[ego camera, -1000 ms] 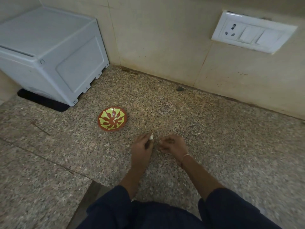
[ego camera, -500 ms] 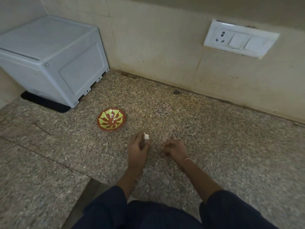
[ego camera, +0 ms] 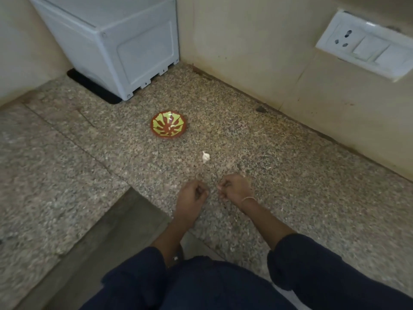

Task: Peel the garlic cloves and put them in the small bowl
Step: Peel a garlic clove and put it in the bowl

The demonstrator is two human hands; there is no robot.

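Note:
The small bowl (ego camera: 168,124), brown with a yellow-green pattern, sits on the speckled stone counter (ego camera: 290,186). A small pale spot shows inside it; I cannot tell what it is. A white garlic piece (ego camera: 205,156) lies on the counter between the bowl and my hands, touched by neither. My left hand (ego camera: 192,195) hovers near the counter's front with its fingers curled and nothing visible in them. My right hand (ego camera: 234,187) is just beside it, fingers curled inward. Whether it pinches anything is hidden.
A white appliance (ego camera: 116,45) stands on a black mat in the back left corner. A switch and socket plate (ego camera: 366,44) is on the wall at right. The counter steps down at a ledge (ego camera: 107,231) to my left.
The white garlic piece that my left hand held up now lies on the counter ahead of my hands. Both hands have drawn back toward me, and the view has swung left.

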